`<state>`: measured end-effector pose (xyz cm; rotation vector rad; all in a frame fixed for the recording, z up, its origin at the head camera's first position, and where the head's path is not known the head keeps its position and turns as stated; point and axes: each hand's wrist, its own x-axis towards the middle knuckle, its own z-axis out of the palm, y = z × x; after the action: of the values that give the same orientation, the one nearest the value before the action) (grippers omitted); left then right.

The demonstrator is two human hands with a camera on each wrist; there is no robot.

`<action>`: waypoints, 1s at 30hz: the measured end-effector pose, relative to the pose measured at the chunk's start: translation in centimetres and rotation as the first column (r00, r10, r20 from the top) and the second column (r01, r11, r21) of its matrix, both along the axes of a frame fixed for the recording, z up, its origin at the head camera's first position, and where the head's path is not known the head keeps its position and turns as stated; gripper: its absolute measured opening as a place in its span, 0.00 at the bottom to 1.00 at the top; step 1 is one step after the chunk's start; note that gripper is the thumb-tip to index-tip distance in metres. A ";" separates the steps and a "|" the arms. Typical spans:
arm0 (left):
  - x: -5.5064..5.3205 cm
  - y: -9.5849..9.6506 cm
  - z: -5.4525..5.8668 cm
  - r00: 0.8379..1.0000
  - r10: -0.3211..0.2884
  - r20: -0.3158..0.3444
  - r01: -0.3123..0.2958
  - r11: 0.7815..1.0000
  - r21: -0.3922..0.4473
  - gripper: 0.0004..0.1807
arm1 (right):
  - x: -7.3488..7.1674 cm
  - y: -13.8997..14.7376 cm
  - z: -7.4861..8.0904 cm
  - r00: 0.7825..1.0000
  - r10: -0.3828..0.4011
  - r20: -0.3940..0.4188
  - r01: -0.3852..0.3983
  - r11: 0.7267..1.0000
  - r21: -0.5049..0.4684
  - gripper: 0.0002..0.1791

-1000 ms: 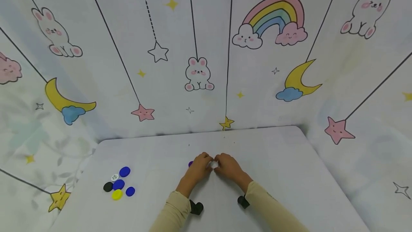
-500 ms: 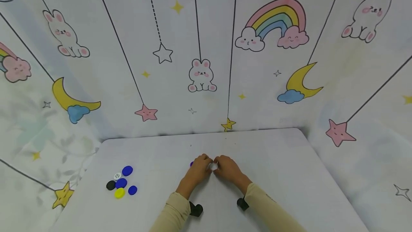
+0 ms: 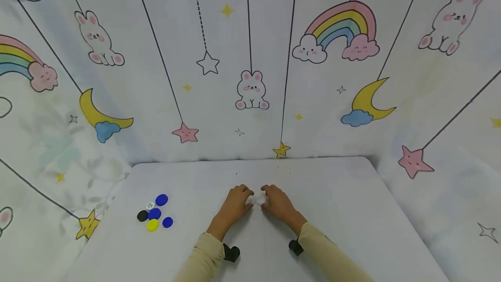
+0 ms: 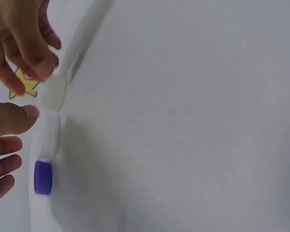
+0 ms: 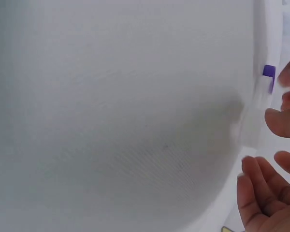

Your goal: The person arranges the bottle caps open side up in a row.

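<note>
Two small whitish, round, cap-like plastic pieces lie side by side between my hands: a clear ribbed piece and a milky white piece. A purple cap stands in line with them, on the left hand's side; in the head view that hand hides it. My left hand is beside the clear piece, thumb and fingers relaxed and apart. My right hand hovers at the white piece; the right wrist view shows its loose, spread fingers with nothing between them.
At the left of the white table lie several round caps: blue, yellow, black and white. Black camera mounts sit at both wrists. A printed curtain rises behind the table.
The left hand has moved left, away from the right hand, and two whitish pieces now show between them. The purple cap has become hidden in the head view, which has turned slightly left.
</note>
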<state>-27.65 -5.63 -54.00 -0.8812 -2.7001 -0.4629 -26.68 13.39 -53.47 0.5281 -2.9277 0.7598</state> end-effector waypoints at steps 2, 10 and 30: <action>0.0 -1.0 0.5 0.999 0.014 -0.031 -0.013 0.999 0.030 0.16 | 0.2 0.1 0.7 1.000 -0.007 -0.009 0.007 1.000 -0.009 0.26; 1.4 -7.6 1.2 0.956 0.279 -0.095 -0.267 0.955 0.127 0.12 | 2.1 0.4 2.4 0.999 -0.015 0.041 0.020 0.992 -0.126 0.19; 7.3 -16.5 -0.6 0.791 0.605 0.093 -0.597 0.796 -0.105 0.12 | 4.7 1.6 1.4 0.999 0.033 0.030 -0.024 0.967 -0.254 0.08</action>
<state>-20.38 -22.18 -54.62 0.0404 -2.9124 -0.2792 -22.02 14.95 -52.02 0.5384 -2.7970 1.1367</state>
